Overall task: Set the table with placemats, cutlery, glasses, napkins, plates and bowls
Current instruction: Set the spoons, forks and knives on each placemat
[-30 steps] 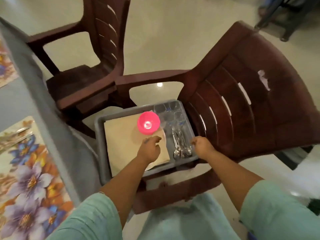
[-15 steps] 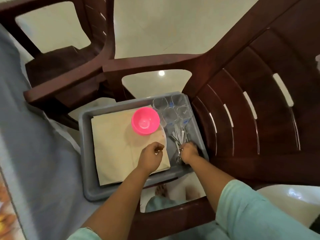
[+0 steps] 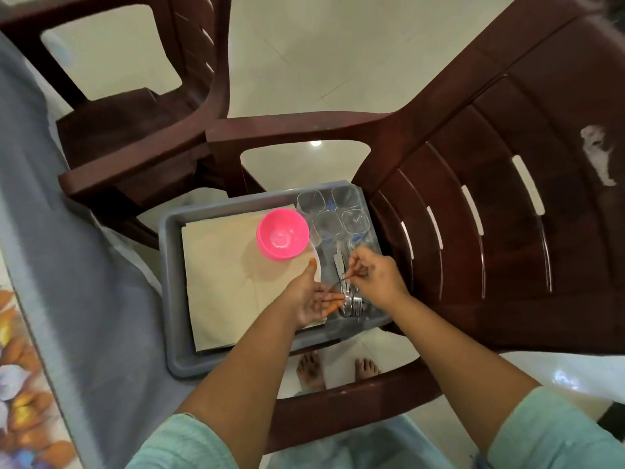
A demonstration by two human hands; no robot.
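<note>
Our right hand (image 3: pixel 375 279) pinches a thin metal piece of cutlery (image 3: pixel 351 304) between thumb and fingers, lifting it from the pile at the near right corner of the grey tray (image 3: pixel 176 299); whether it is a fork or a spoon we cannot quite tell. Our left hand (image 3: pixel 313 299) lies palm up just beside the pile, fingers straight and apart, holding nothing, ready to receive.

To do this well, we should lift one piece at a time clear of the tangle, lay the handles the same way across the left palm, and count out what the settings need before turning to the desk.

Outward, the pink bowl (image 3: pixel 282 233) sits on the plate and beige napkins (image 3: pixel 233 275), and the clear glasses (image 3: pixel 333 211) fill the tray's far right corner. The tray rests on the brown chair (image 3: pixel 490 214).

Half a second ago the left hand was curled above the napkins; now it has turned over and opened, and the right has raised a piece.
</note>
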